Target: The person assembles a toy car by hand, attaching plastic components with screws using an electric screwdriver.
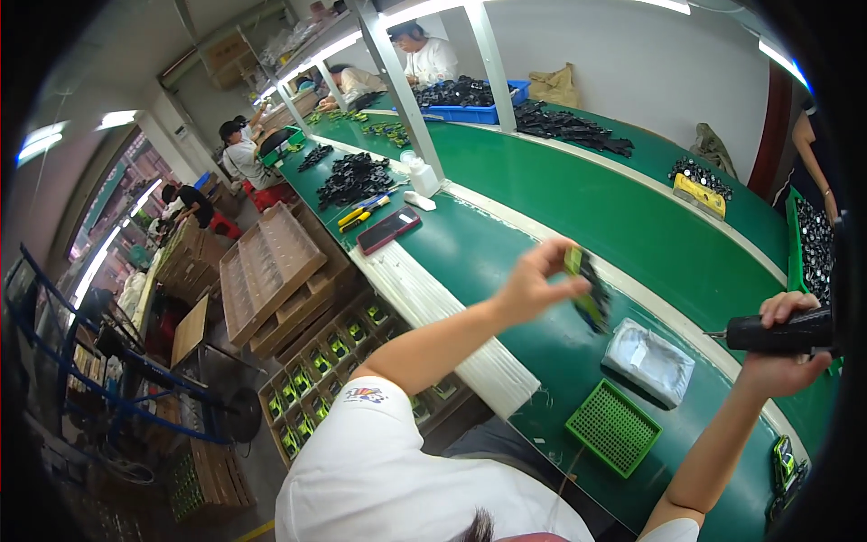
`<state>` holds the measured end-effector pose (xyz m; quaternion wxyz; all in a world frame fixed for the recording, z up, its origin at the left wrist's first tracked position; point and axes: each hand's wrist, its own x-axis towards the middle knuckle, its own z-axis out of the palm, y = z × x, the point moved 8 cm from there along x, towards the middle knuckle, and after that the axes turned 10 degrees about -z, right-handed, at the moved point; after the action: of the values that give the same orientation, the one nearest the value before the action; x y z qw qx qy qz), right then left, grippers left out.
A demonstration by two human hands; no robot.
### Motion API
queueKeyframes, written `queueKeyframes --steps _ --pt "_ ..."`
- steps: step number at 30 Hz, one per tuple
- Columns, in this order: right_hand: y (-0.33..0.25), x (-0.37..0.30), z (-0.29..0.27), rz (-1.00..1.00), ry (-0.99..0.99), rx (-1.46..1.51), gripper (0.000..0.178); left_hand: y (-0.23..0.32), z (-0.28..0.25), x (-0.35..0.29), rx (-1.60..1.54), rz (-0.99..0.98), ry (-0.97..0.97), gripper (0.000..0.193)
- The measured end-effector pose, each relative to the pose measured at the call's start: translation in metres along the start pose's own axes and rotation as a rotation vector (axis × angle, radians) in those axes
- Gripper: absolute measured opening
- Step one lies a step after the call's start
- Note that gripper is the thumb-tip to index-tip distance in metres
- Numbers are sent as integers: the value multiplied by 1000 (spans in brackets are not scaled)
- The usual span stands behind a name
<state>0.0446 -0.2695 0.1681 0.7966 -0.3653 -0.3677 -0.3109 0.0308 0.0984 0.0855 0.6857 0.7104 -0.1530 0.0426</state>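
Note:
My left hand (535, 285) pinches a small green-and-black plastic part (587, 291), slightly blurred, above the green workbench (506, 271). My right hand (777, 372) is wrapped round a black electric screwdriver (745, 334) at the right; its thin metal bit points left, toward the part but well apart from it. Below and between the hands lies a shallow tray covered in silvery wrap (648, 361). Nearer me is a green perforated basket (614, 427). More green-and-black parts (784, 461) lie at the bench's right edge, partly cut off by the dark rim.
Partitioned cartons of green-and-black pieces (316, 366) stand left of the bench. Farther along lie a phone (388, 230), yellow-handled pliers (361, 215), a white bottle (420, 172) and black parts (354, 181). Metal posts rise behind. A blue bin (465, 115) and co-workers are farther off.

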Motion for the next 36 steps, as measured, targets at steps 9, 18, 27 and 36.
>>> queueKeyframes --steps 9,18,27,36 --pt "-22 15 -36 -12 91 108 65 -2 -106 -80 1462 -311 185 67" --pt "-10 24 -25 101 64 119 70 -13 -71 19 1112 237 505 50" --pt "-3 15 1 58 62 93 69 -101 8 86 1343 -218 163 55" --pt "18 6 35 178 -26 -69 75 -33 -40 -38 1466 -282 182 49"
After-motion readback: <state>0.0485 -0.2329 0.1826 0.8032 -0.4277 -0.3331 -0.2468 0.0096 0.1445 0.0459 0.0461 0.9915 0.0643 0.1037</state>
